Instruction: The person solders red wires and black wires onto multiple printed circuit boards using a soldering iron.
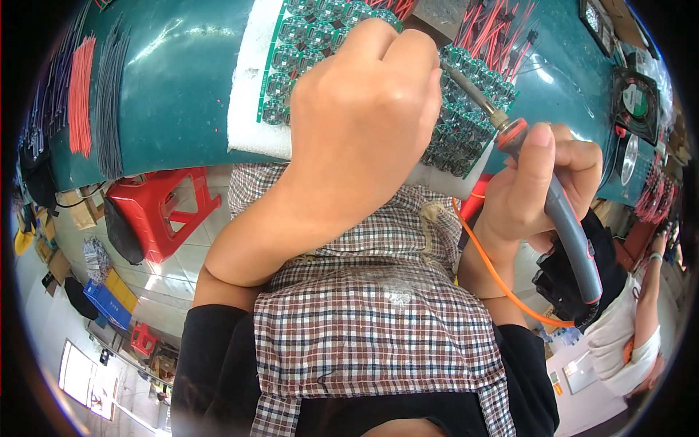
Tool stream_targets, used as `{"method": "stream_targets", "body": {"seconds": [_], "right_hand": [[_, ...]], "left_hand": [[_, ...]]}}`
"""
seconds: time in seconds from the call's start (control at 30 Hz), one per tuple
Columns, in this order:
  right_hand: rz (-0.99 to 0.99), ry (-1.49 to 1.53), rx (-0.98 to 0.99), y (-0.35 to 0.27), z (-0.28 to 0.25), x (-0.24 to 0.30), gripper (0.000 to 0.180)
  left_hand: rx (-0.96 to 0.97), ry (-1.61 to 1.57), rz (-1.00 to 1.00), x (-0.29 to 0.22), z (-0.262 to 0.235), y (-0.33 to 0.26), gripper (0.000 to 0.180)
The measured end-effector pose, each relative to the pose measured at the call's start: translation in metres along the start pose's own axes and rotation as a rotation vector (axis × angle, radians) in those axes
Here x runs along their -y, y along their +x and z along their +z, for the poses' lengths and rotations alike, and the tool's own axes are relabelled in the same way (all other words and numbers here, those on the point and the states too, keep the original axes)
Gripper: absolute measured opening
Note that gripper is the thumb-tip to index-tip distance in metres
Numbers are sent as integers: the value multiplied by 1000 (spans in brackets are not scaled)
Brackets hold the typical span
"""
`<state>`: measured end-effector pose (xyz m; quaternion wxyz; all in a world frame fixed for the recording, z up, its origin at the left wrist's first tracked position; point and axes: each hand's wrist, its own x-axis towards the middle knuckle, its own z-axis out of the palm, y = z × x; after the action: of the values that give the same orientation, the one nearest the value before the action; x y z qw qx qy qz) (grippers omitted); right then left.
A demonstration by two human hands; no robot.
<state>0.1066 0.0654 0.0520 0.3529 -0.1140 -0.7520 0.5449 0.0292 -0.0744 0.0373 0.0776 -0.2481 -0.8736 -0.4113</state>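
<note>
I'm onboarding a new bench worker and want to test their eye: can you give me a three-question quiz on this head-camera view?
1. True or false: the right hand holds a soldering iron with a grey handle and a red collar.
2. What lies under the left hand? A) a keyboard B) a panel of green circuit boards on white foam C) a blue crate
3. What colour is the cord running from the iron's handle?

Key: 1 true; 2 B; 3 orange. The left hand is a closed fist; what it grips is hidden.
</note>
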Motion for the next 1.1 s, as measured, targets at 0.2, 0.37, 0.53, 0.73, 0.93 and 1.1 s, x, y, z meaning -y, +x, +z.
{"method": "stream_targets", "body": {"seconds": [0.2,0.37,0.53,0.73,0.93,1.1], "right_hand": [[-39,34,-53,2,-1,1,29],[-41,32,-58,3,-1,-1,29],[-25,16,-33,2,0,-2,29],[-9,0,-7,8,-2,0,29],[-4,7,8,9,-3,0,28],[-23,33,-39,8,-4,2,28]], "left_hand": [[-17,-6,18,-1,-5,0,9],[-7,21,-7,-4,-3,0,9],[-4,30,-21,-5,-4,0,9],[-11,19,10,-4,-2,1,10],[-22,5,30,0,2,-1,10],[10,-10,7,-3,-9,0,9]]}}
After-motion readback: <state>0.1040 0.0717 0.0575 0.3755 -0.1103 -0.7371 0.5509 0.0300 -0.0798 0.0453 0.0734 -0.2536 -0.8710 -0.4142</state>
